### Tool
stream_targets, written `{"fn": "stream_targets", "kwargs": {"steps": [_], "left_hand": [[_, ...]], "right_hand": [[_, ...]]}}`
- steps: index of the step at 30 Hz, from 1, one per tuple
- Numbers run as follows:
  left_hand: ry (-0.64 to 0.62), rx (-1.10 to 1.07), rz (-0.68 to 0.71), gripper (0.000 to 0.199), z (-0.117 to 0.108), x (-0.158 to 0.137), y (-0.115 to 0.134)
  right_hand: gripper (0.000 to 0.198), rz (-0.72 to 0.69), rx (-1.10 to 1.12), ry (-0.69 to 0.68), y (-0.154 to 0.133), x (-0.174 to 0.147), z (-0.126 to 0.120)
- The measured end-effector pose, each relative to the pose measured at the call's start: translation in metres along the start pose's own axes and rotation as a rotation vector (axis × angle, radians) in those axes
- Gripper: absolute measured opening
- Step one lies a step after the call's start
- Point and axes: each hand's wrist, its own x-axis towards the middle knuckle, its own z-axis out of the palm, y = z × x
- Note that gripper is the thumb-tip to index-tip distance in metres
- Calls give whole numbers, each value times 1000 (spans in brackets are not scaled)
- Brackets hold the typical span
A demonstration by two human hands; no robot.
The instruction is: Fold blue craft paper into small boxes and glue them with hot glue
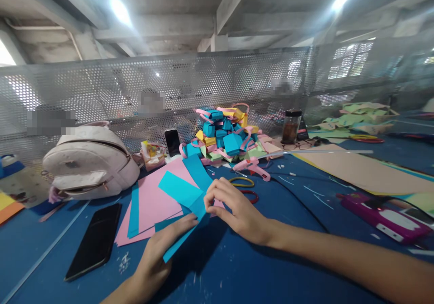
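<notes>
Between my hands is a folded piece of blue paper (179, 189), held above the blue tabletop. My left hand (162, 245) grips its near lower edge, with the thumb hidden behind the paper. At the right end, my right hand (233, 211) pinches the paper between curled fingers and thumb. Pink paper sheets (152, 200) lie just beyond my left hand, with blue strips on and under them. Scissors with yellow and red handle loops (242, 182) rest behind my right hand, partly covered by it.
A pink glue gun (252, 167) lies before a heap of small paper baskets (224, 134). On the left are a black phone (95, 238) and a white backpack (93, 159). A magenta device (383, 218) and large paper sheets (366, 166) lie right. Behind stands a perforated metal screen (190, 78).
</notes>
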Motion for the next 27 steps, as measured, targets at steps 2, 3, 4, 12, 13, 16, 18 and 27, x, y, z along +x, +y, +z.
{"fn": "stream_targets", "kwargs": {"steps": [2, 3, 4, 12, 13, 16, 18, 27], "left_hand": [[8, -6, 0, 38, 0, 0, 0], [12, -8, 1, 38, 0, 1, 1], [15, -9, 0, 39, 0, 1, 1], [0, -1, 2, 37, 0, 0, 0], [-3, -1, 0, 38, 1, -1, -1], [-14, -7, -2, 39, 1, -2, 0], [-20, -14, 5, 39, 1, -1, 2], [6, -12, 7, 38, 1, -1, 1]], "right_hand": [[11, -4, 24, 42, 2, 0, 0], [12, -10, 32, 64, 3, 0, -1], [12, -16, 39, 84, 4, 1, -1], [14, -37, 21, 110, 10, -1, 0], [13, -45, -10, 97, 9, -1, 1], [9, -54, -82, 35, 8, -2, 3], [10, -2, -17, 12, 7, -2, 3], [16, 118, 268, 143, 9, 4, -2]]}}
